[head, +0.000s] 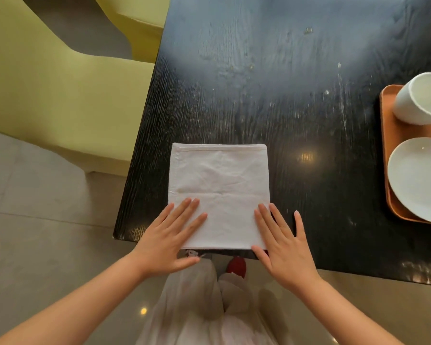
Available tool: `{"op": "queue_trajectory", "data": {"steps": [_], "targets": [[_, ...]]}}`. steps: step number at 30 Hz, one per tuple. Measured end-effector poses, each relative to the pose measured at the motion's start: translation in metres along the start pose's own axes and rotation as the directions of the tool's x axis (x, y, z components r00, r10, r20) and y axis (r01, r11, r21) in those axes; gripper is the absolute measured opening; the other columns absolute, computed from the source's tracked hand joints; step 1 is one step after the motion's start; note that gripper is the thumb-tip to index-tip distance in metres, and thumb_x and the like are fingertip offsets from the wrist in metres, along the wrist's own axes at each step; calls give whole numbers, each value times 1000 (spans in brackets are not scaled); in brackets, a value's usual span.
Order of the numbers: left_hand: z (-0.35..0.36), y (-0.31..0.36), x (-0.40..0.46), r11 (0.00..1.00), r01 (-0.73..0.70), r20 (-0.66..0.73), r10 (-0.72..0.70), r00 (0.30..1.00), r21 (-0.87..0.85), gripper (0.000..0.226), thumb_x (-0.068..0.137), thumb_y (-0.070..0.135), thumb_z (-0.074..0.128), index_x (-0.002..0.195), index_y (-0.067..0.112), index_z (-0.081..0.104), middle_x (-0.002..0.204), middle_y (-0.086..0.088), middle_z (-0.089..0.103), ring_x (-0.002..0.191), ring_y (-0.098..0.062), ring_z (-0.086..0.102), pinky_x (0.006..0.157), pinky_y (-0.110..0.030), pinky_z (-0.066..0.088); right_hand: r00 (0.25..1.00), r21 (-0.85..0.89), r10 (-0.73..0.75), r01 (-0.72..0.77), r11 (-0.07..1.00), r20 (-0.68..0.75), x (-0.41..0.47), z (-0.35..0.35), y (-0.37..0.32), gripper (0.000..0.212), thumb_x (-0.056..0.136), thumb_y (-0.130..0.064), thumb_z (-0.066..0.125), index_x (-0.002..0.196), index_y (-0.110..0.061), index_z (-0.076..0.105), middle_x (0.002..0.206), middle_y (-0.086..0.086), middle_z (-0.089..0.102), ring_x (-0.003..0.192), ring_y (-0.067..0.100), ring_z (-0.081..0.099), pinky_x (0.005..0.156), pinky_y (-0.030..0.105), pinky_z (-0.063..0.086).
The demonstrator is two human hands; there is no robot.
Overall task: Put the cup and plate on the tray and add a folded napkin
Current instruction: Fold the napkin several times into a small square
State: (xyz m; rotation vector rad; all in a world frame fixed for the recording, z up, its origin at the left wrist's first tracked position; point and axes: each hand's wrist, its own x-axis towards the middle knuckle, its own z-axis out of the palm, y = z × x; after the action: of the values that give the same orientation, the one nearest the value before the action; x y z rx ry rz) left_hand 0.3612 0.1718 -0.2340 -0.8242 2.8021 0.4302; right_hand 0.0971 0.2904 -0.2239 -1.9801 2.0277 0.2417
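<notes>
A white cloth napkin [219, 180], folded into a rectangle, lies flat at the near edge of the black wooden table [271, 83]. My left hand [171, 235] rests flat on its near left corner, fingers spread. Spread the same way, my right hand [283, 241] presses on the near right corner, partly on the table. At the far right, an orange tray [386, 150] holds a white cup [419, 99] at its far end and a white plate [419, 178] nearer to me. Both are cut off by the frame edge.
A yellow-green upholstered chair [60, 83] stands to the left of the table. Pale floor tiles [35, 232] lie below. My light skirt and a red shoe [237, 266] show under the table's near edge.
</notes>
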Motion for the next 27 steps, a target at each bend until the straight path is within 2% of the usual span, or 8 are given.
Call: {"op": "queue_trajectory", "data": {"steps": [5,10,12,14,17,20,24,27], "targets": [[-3,8,-8,1000,-13,-38,13,999,16,78,79,45,57,145,17,26,151,-14,24,140,-32,21,114,-43,6,999,-26,-40,40,999,-1,-17,1,2,71,90,-60,13,145,-15,21,152,3,19,141,17,0,110,56,5],[-11,9,-25,991,-98,-103,89,991,-92,52,100,38,16,136,15,45,144,-9,41,132,-32,37,110,-47,27,955,-51,-240,235,971,-175,-47,15,11,52,98,-42,16,138,-18,39,145,2,39,141,27,20,111,58,10],[-17,9,-31,966,-115,-164,78,983,-232,40,95,26,36,123,12,61,134,-7,54,125,-30,48,100,-51,41,909,-44,-290,290,956,-299,-52,16,12,41,98,-33,29,128,-20,54,137,1,49,133,29,36,110,58,14],[-21,9,-36,929,-57,-228,-30,973,-366,32,83,13,50,106,11,71,118,-5,66,114,-26,59,91,-41,52,880,6,-274,299,954,-388,-48,11,9,34,95,-31,40,111,-21,67,126,-1,60,127,27,43,108,59,17],[-29,5,-40,795,100,-259,-310,915,-598,26,77,-1,70,94,18,74,96,5,74,94,-13,69,82,-26,53,866,184,-162,277,943,-474,-39,-3,4,33,95,-26,42,89,-18,73,104,-5,72,118,19,52,109,57,21],[-38,0,-36,609,172,-201,-494,846,-774,25,76,14,74,86,37,71,86,17,71,81,0,67,72,-13,51,866,478,66,209,853,-497,-32,-22,0,24,90,-18,48,88,-13,71,92,-9,70,101,1,58,110,47,26],[-50,-4,-19,394,112,-169,-610,774,-912,15,73,38,68,88,37,69,91,12,72,85,-4,67,73,-11,50,846,710,339,65,701,-412,-15,-46,-5,13,83,3,60,87,-7,68,87,-16,61,85,11,60,94,53,45],[-54,-10,-2,315,128,-77,-563,823,-940,32,70,36,72,100,44,64,105,17,69,101,-4,64,82,-20,50,836,837,468,-19,547,-287,3,-59,-3,16,89,-5,54,88,-19,63,83,-17,60,80,7,60,73,39,55]]}}
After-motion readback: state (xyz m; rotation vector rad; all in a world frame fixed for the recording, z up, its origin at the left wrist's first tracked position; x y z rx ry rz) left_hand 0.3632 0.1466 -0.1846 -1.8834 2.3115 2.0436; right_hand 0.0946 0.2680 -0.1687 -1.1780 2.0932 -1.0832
